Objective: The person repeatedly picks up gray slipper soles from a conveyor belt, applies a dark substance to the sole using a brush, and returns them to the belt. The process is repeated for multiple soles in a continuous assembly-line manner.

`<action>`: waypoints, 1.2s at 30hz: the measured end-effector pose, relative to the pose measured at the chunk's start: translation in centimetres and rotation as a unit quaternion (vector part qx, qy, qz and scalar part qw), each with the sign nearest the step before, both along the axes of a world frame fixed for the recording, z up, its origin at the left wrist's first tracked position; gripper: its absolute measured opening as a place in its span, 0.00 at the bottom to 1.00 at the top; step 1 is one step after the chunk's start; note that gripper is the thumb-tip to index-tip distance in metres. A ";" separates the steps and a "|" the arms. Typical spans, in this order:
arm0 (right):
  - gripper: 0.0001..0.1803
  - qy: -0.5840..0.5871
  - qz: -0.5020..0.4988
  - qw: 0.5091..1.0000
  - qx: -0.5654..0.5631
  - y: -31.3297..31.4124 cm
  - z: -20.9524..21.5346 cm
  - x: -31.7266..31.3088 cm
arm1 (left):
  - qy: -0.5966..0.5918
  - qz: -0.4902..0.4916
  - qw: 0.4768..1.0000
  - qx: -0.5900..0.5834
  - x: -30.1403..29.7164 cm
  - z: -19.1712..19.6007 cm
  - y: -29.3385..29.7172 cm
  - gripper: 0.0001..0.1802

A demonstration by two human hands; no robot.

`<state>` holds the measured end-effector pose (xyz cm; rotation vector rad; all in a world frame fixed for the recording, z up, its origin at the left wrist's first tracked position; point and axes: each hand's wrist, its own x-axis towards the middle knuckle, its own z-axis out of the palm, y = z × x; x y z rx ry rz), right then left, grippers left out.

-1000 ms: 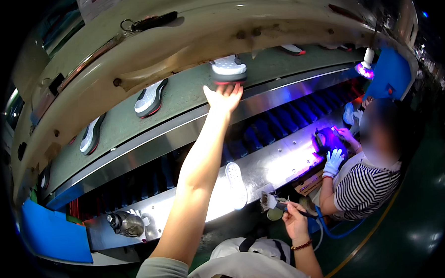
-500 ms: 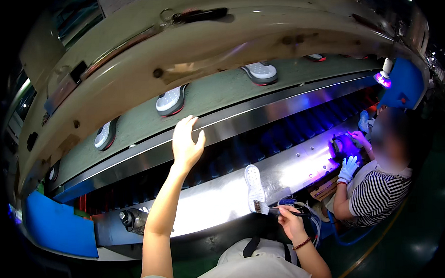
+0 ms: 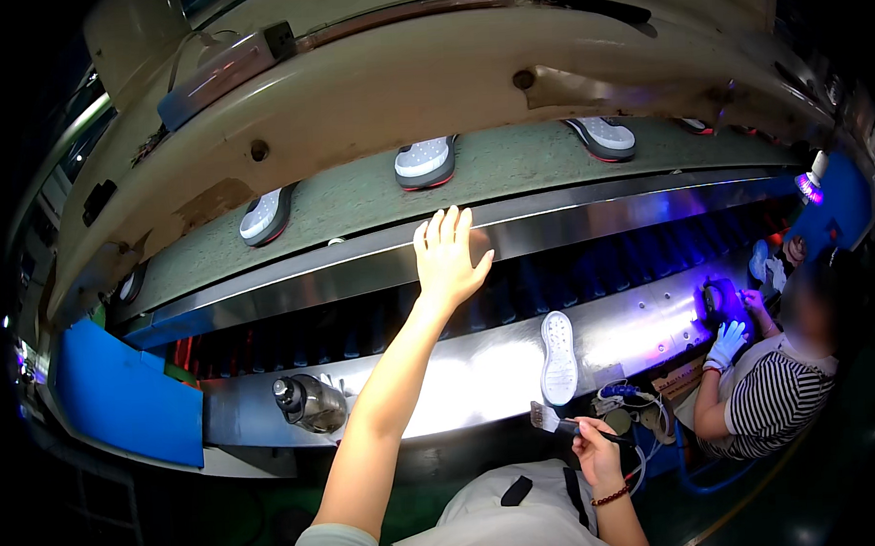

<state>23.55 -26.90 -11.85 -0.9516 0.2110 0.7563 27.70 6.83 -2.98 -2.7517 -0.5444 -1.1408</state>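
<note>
My left hand (image 3: 447,261) reaches out over the steel rail along the conveyor's near edge, fingers spread and nothing in them. Just beyond its fingertips, a shoe sole (image 3: 427,163) with a pale speckled face, dark sidewall and red lower edge lies on the green belt. My right hand (image 3: 596,451) grips a flat paintbrush (image 3: 543,417) by its dark handle, low at the near edge of the metal bench. The bristles point left and stand a little below a white sole (image 3: 558,360), which lies lengthwise on the bench. Whether they touch it I cannot tell.
More soles (image 3: 265,218) sit spaced along the belt (image 3: 356,203), under a beige machine hood (image 3: 381,90). A dark bottle (image 3: 311,403) stands at the bench's left. At right, a co-worker's gloved hand (image 3: 726,344) is under purple light. Cables (image 3: 630,393) hang near my right hand.
The whole view has shifted, so the bench and belt appear further right. My left hand's fingers have spread wider. The brush has come away from over the white sole's near end.
</note>
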 end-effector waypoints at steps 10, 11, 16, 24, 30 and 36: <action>0.06 0.001 0.009 1.000 -0.008 0.1 -0.3 1.4 | -0.024 -0.037 0.999 -0.009 -0.1 0.2 0.8 0.27; 0.06 -0.003 0.011 1.000 -0.002 0.3 -0.1 2.0 | -0.043 -0.050 0.998 -0.013 -0.1 0.5 0.9 0.24; 0.06 -0.017 0.006 1.000 0.016 0.7 -1.0 5.5 | -0.042 -0.047 0.998 -0.025 0.1 1.4 1.0 0.16; 0.05 -0.033 0.006 0.999 0.024 0.3 -1.5 11.3 | -0.004 -0.248 0.968 -0.036 10.1 7.0 -4.5 0.20; 0.05 -0.034 -0.041 0.998 0.027 -1.3 -1.5 13.8 | 0.031 -0.365 0.930 -0.022 23.1 7.5 -11.6 0.23; 0.06 -0.015 -0.087 0.995 0.045 -2.7 -2.0 14.7 | 0.087 -0.205 0.975 0.025 28.1 1.8 -15.0 0.31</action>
